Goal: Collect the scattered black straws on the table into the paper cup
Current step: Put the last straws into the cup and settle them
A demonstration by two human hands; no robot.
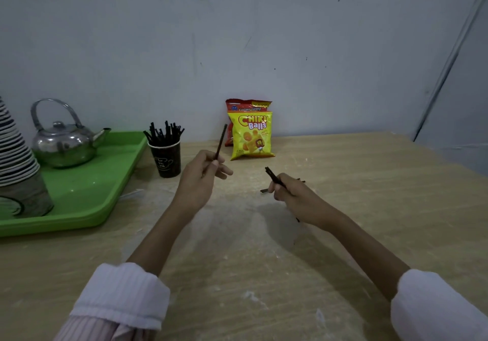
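Left hand (202, 175) pinches one thin black straw (221, 140); right hand (294, 195) grips a black straw bundle (273, 175), mostly hidden by curled fingers (277, 192).

a polished, mirror-bright metal kettle (63, 142) is seen on a glossy green plastic tray (87, 195); the table (343, 182) is surfaced in matt, pale wood-grain; the snack bags (250, 136) are shiny foil.

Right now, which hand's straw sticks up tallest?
The straw in the left hand; it stands nearly upright, while the right hand holds straws slanted low.
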